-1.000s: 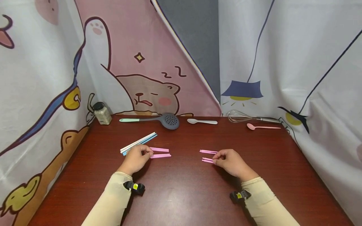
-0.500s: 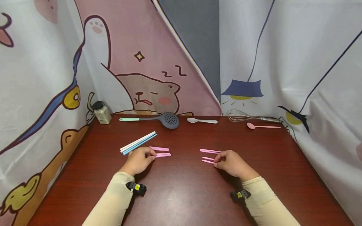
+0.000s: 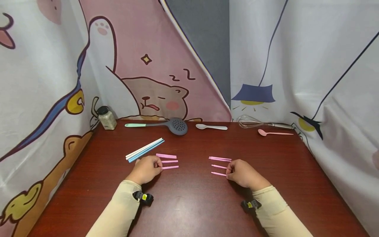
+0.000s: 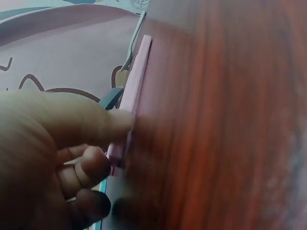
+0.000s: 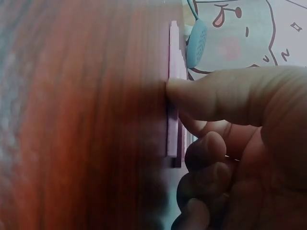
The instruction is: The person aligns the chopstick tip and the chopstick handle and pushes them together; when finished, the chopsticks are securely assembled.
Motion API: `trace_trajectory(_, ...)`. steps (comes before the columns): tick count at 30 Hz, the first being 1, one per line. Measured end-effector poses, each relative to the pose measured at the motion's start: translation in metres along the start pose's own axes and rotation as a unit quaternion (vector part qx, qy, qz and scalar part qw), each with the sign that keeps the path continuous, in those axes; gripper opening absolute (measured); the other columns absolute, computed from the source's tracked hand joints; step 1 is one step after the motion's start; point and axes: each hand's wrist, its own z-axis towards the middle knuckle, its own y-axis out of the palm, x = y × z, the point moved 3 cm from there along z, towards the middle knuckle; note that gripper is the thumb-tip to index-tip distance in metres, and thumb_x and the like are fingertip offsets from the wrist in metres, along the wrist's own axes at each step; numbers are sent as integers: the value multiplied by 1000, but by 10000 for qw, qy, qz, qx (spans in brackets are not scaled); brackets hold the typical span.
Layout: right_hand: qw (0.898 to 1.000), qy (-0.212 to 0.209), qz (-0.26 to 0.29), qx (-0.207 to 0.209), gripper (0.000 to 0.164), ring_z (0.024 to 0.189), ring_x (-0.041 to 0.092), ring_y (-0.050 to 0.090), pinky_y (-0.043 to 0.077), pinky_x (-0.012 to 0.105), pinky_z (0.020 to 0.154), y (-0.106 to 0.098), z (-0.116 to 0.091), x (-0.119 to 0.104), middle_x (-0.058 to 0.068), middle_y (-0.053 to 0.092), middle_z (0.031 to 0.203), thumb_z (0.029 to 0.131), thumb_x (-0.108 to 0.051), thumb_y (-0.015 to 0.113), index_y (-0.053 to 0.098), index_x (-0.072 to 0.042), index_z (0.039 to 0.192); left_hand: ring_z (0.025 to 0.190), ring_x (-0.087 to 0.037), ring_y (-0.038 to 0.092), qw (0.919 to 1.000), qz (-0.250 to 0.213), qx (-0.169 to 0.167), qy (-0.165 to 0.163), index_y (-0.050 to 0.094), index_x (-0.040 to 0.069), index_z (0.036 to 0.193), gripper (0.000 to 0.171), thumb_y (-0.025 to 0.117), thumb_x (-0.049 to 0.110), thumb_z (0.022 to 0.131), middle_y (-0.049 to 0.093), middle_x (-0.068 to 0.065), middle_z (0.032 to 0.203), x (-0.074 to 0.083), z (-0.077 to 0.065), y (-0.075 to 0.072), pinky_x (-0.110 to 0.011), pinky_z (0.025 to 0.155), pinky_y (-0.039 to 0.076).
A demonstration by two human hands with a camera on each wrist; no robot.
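Two short pink sticks lie at the left hand (image 3: 145, 169) in the head view. My left thumb and forefinger pinch the front pink stick (image 3: 170, 167), and the second pink stick (image 3: 170, 161) runs under the fingers just behind it. At the right, my right hand (image 3: 243, 172) pinches another front pink stick (image 3: 218, 173) near its right end, with a pink stick (image 3: 218, 166) beside it reaching to the fingertips. These right sticks have narrowed tips. Close up, the left thumb (image 4: 91, 122) and right thumb (image 5: 211, 93) each press a pink stick low over the table.
A further pink pair (image 3: 166, 156) lies behind the left hand, another pair (image 3: 220, 158) behind the right. White chopsticks (image 3: 143, 148) and blue chopsticks (image 3: 146, 151) lie left. Along the back are a jar (image 3: 107, 118), skimmer (image 3: 177, 126), white spoon (image 3: 211, 127), whisk (image 3: 263, 122) and pink spoon (image 3: 275, 132).
Each hand's front pink stick has slid toward the body, widening its gap from the stick behind. The left hand has moved slightly right, and the right hand a little nearer the body.
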Motion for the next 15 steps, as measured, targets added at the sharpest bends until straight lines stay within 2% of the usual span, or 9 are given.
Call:
trace_trajectory(4, 9999, -126, -60, 33, 18, 64, 13, 50, 42, 31, 62, 0, 0, -2, -5, 57, 67, 86, -4, 77, 67, -13, 75, 73, -11, 53, 9970, -515, 58, 578, 66, 20, 81, 18, 79, 11, 89, 56, 5, 79, 2, 1, 2, -33, 75, 41)
trace_trajectory(7, 9994, -331, -1, 133, 17, 67, 12, 50, 43, 31, 65, -1, 0, -6, -5, 57, 70, 89, -5, 77, 66, -14, 79, 78, -9, 54, 9891, -1064, 33, 1022, 66, 18, 86, 16, 77, 7, 91, 59, 5, 84, 7, 2, 4, -28, 72, 46)
trace_trajectory(8, 9990, -406, 104, 143, 17, 67, 12, 50, 43, 30, 65, -1, 0, -7, -5, 57, 70, 91, -5, 76, 66, -14, 80, 76, -9, 55, 9862, -1257, -1, 1077, 66, 17, 87, 15, 77, 7, 92, 60, 5, 85, 9, 2, 6, -27, 70, 48)
trace_trajectory(12, 9928, -764, 910, 132, 11, 64, 9, 54, 47, 27, 60, -1, 0, -16, -3, 60, 74, 94, -4, 74, 68, -12, 88, 68, -5, 56, 9757, -1856, -129, 1158, 67, 15, 93, 10, 73, 7, 96, 63, 4, 86, 19, -1, 9, -25, 65, 50)
trace_trajectory(15, 9801, -983, 1725, 60, 6, 60, 11, 57, 49, 26, 54, 2, 0, -23, 2, 65, 78, 96, -3, 73, 71, -8, 98, 60, -5, 56, 9665, -2289, -200, 1145, 67, 13, 96, 8, 72, 7, 98, 64, 1, 88, 28, -3, 12, -25, 57, 51)
